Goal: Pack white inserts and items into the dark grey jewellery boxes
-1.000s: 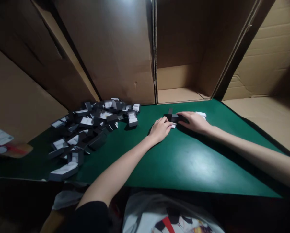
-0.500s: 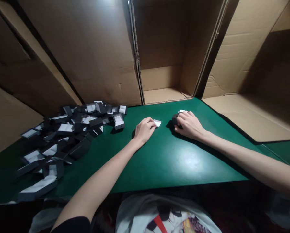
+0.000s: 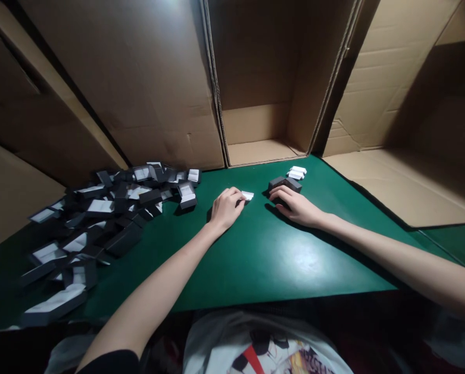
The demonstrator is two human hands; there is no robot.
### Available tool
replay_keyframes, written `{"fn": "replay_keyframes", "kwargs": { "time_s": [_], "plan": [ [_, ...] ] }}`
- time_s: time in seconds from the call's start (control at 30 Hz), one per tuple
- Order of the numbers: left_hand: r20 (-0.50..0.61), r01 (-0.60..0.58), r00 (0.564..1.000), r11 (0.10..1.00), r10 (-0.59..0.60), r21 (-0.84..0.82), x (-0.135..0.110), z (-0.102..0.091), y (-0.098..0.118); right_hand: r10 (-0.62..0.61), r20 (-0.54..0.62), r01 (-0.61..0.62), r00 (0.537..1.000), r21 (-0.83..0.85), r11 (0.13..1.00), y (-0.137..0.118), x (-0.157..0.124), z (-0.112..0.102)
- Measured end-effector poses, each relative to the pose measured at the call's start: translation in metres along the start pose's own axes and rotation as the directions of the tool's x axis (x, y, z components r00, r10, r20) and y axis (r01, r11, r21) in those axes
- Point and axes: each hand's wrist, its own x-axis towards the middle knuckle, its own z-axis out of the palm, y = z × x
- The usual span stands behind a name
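My left hand (image 3: 226, 208) rests on the green table with its fingers closed in a pinch on a small white folded insert (image 3: 248, 196), whose far end sticks out past the fingertips. To the right, my right hand (image 3: 297, 205) lies with its fingers apart against the near side of a dark box (image 3: 286, 183), not wrapped round it. Just behind that box are white folded inserts (image 3: 296, 172) lying on the table.
Several dark boxes with white linings, many of them opened, form a heap (image 3: 119, 202) on the left. Large cardboard boxes (image 3: 158, 83) line the back. A cardboard flap (image 3: 403, 192) lies at the right, and the green table (image 3: 232, 270) ends near my body.
My right hand has loosened from the dark box and drawn back slightly, uncovering the box and the white inserts behind it. My left hand keeps its pinch, barely moved.
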Motion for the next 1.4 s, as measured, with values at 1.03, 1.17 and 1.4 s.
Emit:
{"fn": "replay_keyframes", "kwargs": {
  "time_s": [1.03, 1.17, 1.4],
  "plan": [
    [0.061, -0.026, 0.998, 0.999, 0.023, 0.044, -0.001, -0.001, 0.003, 0.26, -0.064, -0.247, 0.964, 0.157, 0.956, 0.02, 0.008, -0.006],
    [0.02, -0.018, 1.0, 1.0, 0.017, 0.024, -0.002, 0.0, 0.002, 0.124, -0.274, -0.142, 0.954, -0.046, 0.989, 0.017, 0.007, -0.009],
    [-0.214, -0.133, 0.971, 0.987, 0.111, -0.095, 0.0, 0.003, -0.003, -0.266, -0.084, 0.23, 0.96, -0.303, 0.925, -0.002, 0.007, -0.008]
  ]
}}
